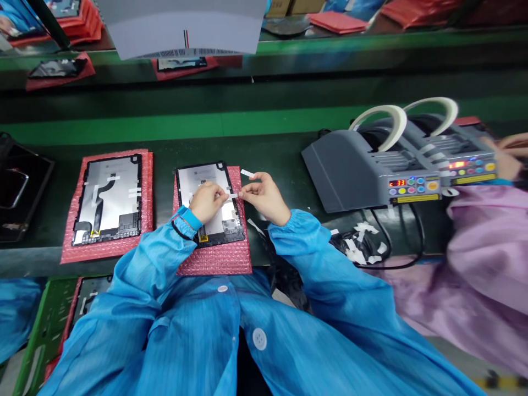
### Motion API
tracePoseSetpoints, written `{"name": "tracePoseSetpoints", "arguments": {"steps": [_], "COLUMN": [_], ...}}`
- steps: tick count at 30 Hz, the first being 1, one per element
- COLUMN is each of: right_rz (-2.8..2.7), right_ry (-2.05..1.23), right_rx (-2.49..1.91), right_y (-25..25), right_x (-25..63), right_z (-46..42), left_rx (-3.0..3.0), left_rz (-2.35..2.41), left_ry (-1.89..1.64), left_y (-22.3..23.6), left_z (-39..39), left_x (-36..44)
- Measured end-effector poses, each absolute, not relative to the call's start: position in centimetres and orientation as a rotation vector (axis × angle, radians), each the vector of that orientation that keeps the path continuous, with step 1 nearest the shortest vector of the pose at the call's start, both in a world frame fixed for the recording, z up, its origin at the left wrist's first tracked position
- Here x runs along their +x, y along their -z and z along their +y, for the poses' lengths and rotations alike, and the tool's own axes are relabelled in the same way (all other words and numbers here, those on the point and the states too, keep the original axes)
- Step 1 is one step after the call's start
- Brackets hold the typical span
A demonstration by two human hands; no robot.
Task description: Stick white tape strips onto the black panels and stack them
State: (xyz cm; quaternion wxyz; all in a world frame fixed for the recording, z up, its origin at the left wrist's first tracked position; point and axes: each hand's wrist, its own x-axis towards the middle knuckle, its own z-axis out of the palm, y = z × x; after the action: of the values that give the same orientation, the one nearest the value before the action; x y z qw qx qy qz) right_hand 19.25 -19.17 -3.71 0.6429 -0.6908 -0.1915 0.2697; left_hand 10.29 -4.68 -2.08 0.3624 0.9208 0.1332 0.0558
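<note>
A tablet screen assembly with a silvery back and black frame lies on a pink bubble-wrap bag in front of me. At its right edge a short white tape strip stretches between my fingertips. My left hand rests over the panel, its thumb and fingers pinched at the strip's left end. Just off the right edge, my right hand pinches the other end. A second white tape strip sticks out from a raised finger of that hand.
A similar panel lies on pink bubble wrap to the left. Two grey tape dispensers stand at right, above crumpled tape scraps and black cables. A co-worker's pink sleeve is at far right. A green crate sits lower left.
</note>
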Motion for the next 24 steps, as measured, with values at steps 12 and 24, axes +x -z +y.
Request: {"name": "tracePoseSetpoints", "arguments": {"steps": [12, 24], "right_rz": [-0.436, -0.453], "right_ry": [-0.668, -0.603], "right_rx": [-1.542, -1.812], "right_y": [4.3, 4.7], "right_x": [19.2, 19.2], "right_z": [-19.1, -18.2], "left_rx": [2.38, 2.544], "left_rz": [0.327, 0.523], "left_ry": [-0.096, 0.012], "left_y": [2.5, 3.2], "left_z": [-4.8, -5.5], "left_x": [10.5, 11.0]}}
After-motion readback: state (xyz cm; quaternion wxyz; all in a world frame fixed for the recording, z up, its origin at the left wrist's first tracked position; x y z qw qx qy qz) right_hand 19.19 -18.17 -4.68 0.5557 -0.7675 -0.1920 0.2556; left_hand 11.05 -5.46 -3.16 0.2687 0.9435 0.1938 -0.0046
